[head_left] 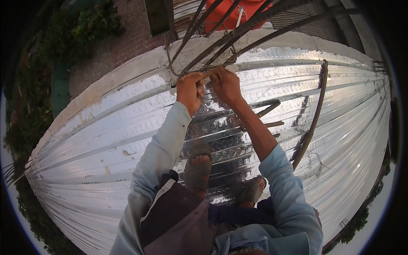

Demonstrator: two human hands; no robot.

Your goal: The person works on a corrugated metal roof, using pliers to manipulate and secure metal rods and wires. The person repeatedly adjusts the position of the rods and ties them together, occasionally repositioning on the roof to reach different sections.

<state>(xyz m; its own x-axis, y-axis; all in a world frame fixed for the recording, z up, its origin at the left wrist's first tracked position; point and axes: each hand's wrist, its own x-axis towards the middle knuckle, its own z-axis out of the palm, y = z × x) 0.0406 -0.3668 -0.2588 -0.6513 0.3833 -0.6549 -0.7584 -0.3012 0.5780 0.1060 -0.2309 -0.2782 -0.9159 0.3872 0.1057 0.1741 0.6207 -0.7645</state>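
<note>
My left hand (189,91) and my right hand (225,86) are close together at the foot of several dark, bent rebars (199,57) rising from a concrete edge (145,60). My left fingers are curled at a thin tie wire or bar end; what exactly they grip is too small to make out. The fingers of my right hand are bent and pinched beside them at the same spot, their tips partly hidden. Below both hands lies shiny corrugated metal decking (106,131), where my sandalled feet (198,170) stand.
A long bent bar (313,114) and short bar pieces (272,123) lie on the decking to the right. A red object (225,15) sits behind the rebars. Beyond the edge, far below at the left, are paving (95,59) and trees (55,29).
</note>
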